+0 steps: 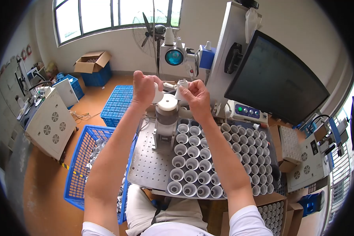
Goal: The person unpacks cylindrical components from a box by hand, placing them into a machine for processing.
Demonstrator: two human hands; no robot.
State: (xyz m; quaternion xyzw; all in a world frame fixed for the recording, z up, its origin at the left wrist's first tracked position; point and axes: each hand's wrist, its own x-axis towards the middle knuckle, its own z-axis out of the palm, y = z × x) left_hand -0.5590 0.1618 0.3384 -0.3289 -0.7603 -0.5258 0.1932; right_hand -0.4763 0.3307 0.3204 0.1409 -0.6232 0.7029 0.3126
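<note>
Both arms stretched forward, bare. Left hand point(143, 88) fisted (back to camera); right hand point(196, 98) just beside it, fingertips pinched.

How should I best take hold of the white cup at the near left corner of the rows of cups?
Take the white cup by its rim, coming from above: one fingertip inside the open mouth, the thumb on the outer wall at the near left. It stands upright, mouth up, and neighbouring cups press close behind and to its right, so those sides seem blocked.
</note>
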